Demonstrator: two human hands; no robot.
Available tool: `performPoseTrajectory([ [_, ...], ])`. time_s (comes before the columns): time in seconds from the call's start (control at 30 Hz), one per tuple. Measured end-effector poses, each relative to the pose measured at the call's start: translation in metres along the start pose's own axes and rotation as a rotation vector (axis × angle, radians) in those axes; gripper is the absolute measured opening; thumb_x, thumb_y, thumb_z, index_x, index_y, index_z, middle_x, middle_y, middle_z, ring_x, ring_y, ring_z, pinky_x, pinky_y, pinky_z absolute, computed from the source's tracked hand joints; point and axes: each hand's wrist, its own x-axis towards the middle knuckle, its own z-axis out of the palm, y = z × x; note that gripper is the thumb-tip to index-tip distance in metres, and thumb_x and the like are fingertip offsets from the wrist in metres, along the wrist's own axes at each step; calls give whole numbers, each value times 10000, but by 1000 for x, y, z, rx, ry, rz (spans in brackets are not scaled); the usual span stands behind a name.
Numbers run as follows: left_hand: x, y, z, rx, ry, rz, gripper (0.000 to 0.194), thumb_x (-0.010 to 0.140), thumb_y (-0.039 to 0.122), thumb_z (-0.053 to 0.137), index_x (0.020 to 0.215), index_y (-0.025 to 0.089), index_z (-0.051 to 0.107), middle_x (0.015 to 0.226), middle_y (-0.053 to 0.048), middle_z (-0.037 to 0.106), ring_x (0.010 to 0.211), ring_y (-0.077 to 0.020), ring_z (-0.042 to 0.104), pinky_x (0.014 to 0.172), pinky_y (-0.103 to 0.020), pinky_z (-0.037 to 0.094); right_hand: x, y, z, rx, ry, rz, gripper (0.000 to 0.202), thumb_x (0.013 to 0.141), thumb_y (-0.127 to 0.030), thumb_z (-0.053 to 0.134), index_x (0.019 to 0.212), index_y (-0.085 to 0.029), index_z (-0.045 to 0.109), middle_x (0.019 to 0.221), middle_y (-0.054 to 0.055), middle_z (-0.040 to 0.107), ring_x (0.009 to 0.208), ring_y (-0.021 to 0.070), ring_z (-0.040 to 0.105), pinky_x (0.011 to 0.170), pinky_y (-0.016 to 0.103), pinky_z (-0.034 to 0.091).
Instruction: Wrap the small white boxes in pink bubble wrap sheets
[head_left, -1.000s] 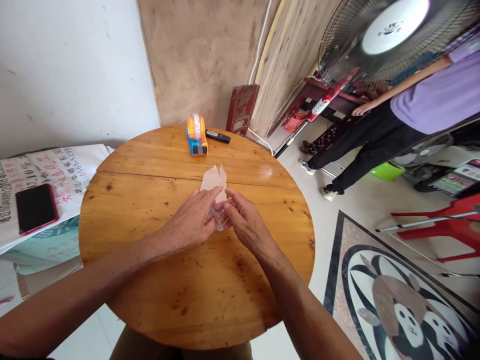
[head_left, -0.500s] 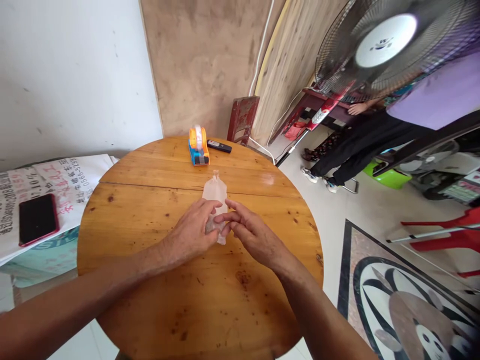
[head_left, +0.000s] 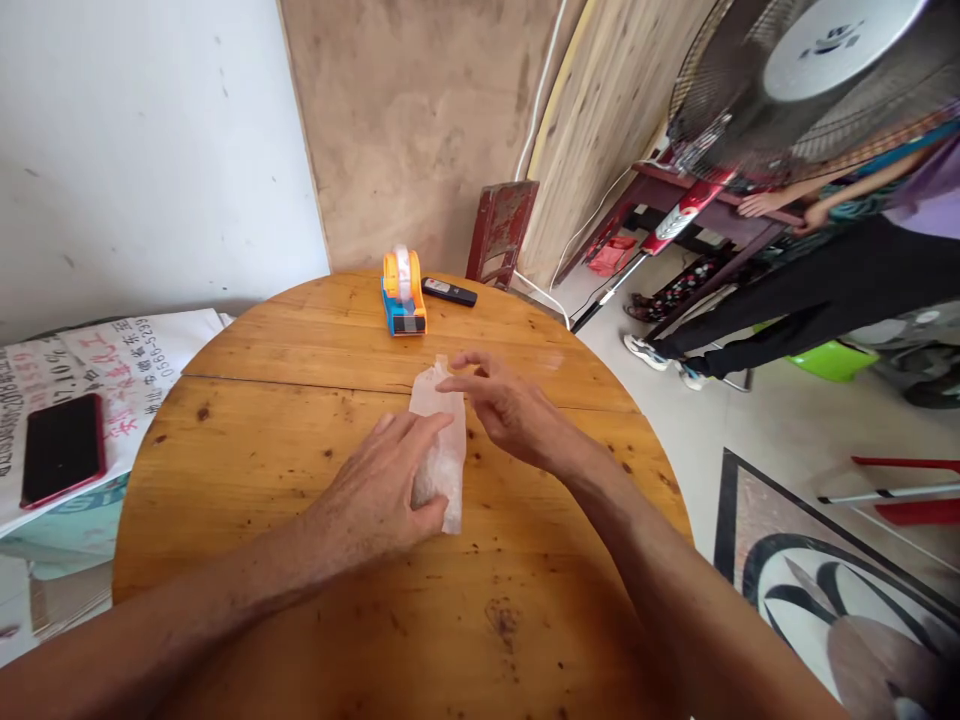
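Note:
A whitish translucent plastic bag (head_left: 441, 460) lies lengthwise on the round wooden table (head_left: 300, 620), its narrow gathered end pointing away from me. At its left edge is my left hand (head_left: 382, 475), thumb and fingers spread, resting against the bag without closing on it. My right hand (head_left: 506, 405) hovers by the bag's far right side, fingers apart and nothing visible between them. What the bag contains cannot be made out.
An orange and blue tape dispenser (head_left: 403, 295) and a black remote-like object (head_left: 450, 291) sit at the far edge. Left, a phone (head_left: 64, 450) lies on printed sheets. A red chair (head_left: 502, 230), a fan (head_left: 825, 80) and a person's legs (head_left: 787, 290) are beyond.
My right hand has moved from the bag's near part toward its far end, fingers opening. My left hand has spread wider. More of the bag shows, and the view has shifted slightly.

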Motion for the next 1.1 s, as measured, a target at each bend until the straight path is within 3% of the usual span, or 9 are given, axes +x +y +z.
performPoseTrajectory([
  [0.07, 2, -3, 0, -39, -13, -18, 739, 718, 181, 610, 1421, 216, 382, 1249, -102, 576, 1108, -282, 538, 932, -439, 481, 11, -1, -1, -104, -74, -80, 330, 791, -53, 533, 962, -248, 736, 1461, 61, 466, 1161, 271, 553, 971, 492, 449],
  [0.17, 4, -4, 1, -100, -53, -50, 836, 712, 197, 622, 1483, 207, 300, 1279, -114, 574, 1124, -289, 545, 937, -445, 485, 21, -3, -6, -202, -126, -133, 208, 767, -38, 581, 766, -202, 709, 1519, 51, 417, 1350, 355, 406, 1065, 587, 344],
  [0.4, 3, -3, 3, -112, -62, -35, 833, 734, 200, 603, 1498, 183, 270, 1346, -138, 527, 1209, -301, 510, 1015, -480, 453, 34, 0, -4, -298, -185, -136, 184, 792, -47, 587, 807, -192, 699, 1525, 69, 407, 1393, 343, 368, 1079, 563, 343],
  [0.53, 0, -3, 6, -41, 10, 104, 668, 732, 155, 583, 1385, 202, 453, 1450, -130, 417, 1291, -305, 434, 1057, -479, 425, 37, 2, 17, -312, -212, -142, 153, 797, -69, 604, 822, -182, 705, 1533, 97, 394, 1410, 353, 336, 1079, 556, 328],
  [0.6, -1, -4, 7, 7, 0, 131, 501, 737, 153, 579, 1235, 205, 589, 1410, -116, 460, 1211, -307, 480, 1007, -479, 460, 32, 6, 22, -290, -177, -140, 217, 776, -70, 613, 921, -198, 712, 1539, 108, 382, 1410, 351, 340, 1075, 560, 328],
  [0.7, -1, -5, 7, 35, -23, 115, 400, 749, 169, 581, 1142, 167, 655, 1308, -130, 547, 1109, -307, 517, 951, -482, 489, 18, 16, 20, -179, 13, -56, 358, 779, -97, 602, 1112, -211, 667, 1468, 134, 463, 1339, 312, 441, 1046, 524, 379],
  [0.8, -1, -5, 8, 28, -20, 121, 410, 746, 159, 575, 1147, 148, 659, 1280, -142, 567, 1125, -308, 509, 967, -481, 482, 6, 29, 15, -24, 158, 204, 291, 831, -215, 596, 1115, -184, 647, 1187, 127, 654, 1003, 239, 638, 872, 417, 500],
  [0.93, -1, -5, 9, 29, -14, 123, 424, 742, 149, 571, 1157, 155, 655, 1265, -133, 573, 1133, -305, 501, 966, -469, 484, 7, 41, 19, 116, 104, 420, 283, 764, -303, 675, 1014, -171, 663, 887, 53, 705, 707, 163, 615, 686, 315, 504],
  [1.1, -2, -4, 8, 36, -4, 125, 410, 744, 142, 572, 1145, 157, 658, 1258, -132, 572, 1105, -299, 502, 954, -468, 488, 20, 36, 20, 267, 153, 382, 278, 748, -300, 666, 988, -159, 667, 986, 69, 710, 785, 169, 626, 743, 321, 513],
])
